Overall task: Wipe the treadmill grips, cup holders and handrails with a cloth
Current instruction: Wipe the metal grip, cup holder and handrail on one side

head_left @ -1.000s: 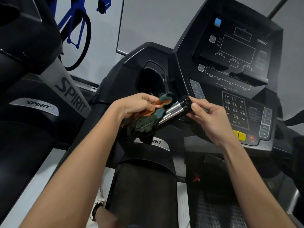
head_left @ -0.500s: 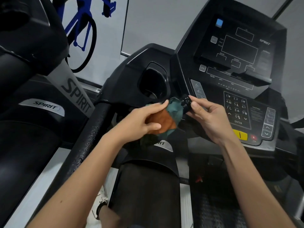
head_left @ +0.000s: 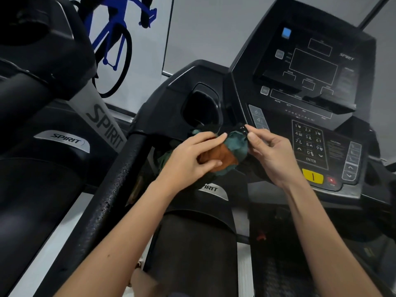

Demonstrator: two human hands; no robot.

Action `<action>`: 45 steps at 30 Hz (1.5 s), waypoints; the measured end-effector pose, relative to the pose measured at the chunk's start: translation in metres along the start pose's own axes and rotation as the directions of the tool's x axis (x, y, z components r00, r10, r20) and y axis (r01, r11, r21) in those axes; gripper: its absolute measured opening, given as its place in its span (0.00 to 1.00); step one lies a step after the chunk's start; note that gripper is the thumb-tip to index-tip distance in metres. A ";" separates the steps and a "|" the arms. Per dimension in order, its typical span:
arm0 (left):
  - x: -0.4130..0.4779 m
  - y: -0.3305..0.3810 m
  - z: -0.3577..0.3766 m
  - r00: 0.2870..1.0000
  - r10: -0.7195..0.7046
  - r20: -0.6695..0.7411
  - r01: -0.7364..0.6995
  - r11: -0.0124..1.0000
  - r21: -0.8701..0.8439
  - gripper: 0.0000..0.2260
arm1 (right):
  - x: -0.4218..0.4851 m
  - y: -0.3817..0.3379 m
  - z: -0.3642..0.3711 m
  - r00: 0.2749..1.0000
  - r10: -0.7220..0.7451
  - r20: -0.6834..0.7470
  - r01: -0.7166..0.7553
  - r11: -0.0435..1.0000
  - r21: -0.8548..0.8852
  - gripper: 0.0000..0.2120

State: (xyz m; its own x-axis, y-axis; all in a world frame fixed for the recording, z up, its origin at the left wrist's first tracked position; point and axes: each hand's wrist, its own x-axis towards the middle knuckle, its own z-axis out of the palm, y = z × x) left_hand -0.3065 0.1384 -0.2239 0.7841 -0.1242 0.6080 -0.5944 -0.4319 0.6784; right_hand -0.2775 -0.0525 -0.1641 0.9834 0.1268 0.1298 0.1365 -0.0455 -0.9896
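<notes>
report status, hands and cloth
Left hand grips cloth, bunched over grip. Right hand pinches grip's end cap. Nothing blocking; cup holder just above.

The left forearm [head_left: 120,239] and the right forearm [head_left: 317,232] are both uncovered along all that shows of them, from the near edge of the view to the wrist. Both are slim and smooth, and their skin carries no visible marks. The left hand [head_left: 192,159] and the right hand [head_left: 276,155] are bare as well, with long, slender fingers. Short, plain nails show on the right thumb [head_left: 251,137] and on the left fingertips [head_left: 221,136]. At the near edge, under the left forearm, lies a blurred rounded shape [head_left: 150,281], perhaps a knee or leg. A small pale patch [head_left: 139,264] sits just beside it, too blurred to tell what it is.
</notes>
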 end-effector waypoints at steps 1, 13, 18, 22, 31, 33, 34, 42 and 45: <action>-0.005 -0.005 -0.005 1.000 -0.004 -0.012 0.004 0.999 -0.050 0.24 | 0.000 0.000 0.000 1.000 0.004 0.002 -0.004 1.000 0.013 0.26; 0.018 0.012 -0.006 0.995 -0.103 -0.004 0.101 0.980 -0.169 0.14 | 0.001 0.002 0.000 1.000 -0.022 0.005 0.022 1.000 0.007 0.33; 0.073 0.012 -0.012 0.873 -0.333 0.356 0.460 0.804 -0.376 0.09 | 0.000 -0.001 0.003 1.000 -0.006 -0.026 0.005 1.000 -0.023 0.22; 0.087 -0.010 -0.013 0.766 -0.371 0.526 0.580 0.752 -0.314 0.17 | -0.003 -0.003 0.007 0.998 -0.026 -0.053 0.022 0.997 -0.068 0.12; 0.063 -0.048 -0.041 0.628 -0.382 0.678 0.641 0.748 -0.173 0.18 | -0.004 -0.004 0.006 0.999 -0.030 -0.025 0.029 0.997 -0.068 0.11; 0.067 -0.034 -0.043 0.693 -0.340 0.635 0.581 0.785 -0.214 0.14 | -0.003 -0.004 0.006 0.999 -0.025 -0.026 0.023 0.998 -0.060 0.14; 0.073 -0.024 -0.043 0.717 -0.315 0.621 0.551 0.802 -0.229 0.13 | -0.003 -0.004 0.006 0.999 -0.024 -0.026 0.022 0.998 -0.053 0.17; 0.101 0.000 -0.023 0.564 -0.377 0.734 0.703 0.686 -0.187 0.07 | 0.000 -0.003 0.003 0.999 -0.033 -0.015 0.031 0.994 -0.102 0.11; 0.085 -0.020 -0.020 0.556 -0.400 0.728 0.762 0.595 -0.256 0.09 | -0.001 -0.005 0.003 1.000 -0.031 -0.001 0.031 0.994 -0.103 0.13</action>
State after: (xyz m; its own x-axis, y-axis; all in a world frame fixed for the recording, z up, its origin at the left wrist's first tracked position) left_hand -0.2315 0.1541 -0.1776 0.8039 -0.5471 -0.2334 0.1985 -0.1232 0.9723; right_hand -0.2795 -0.0496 -0.1594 0.9788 0.1275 0.1603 0.1781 -0.1430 -0.9736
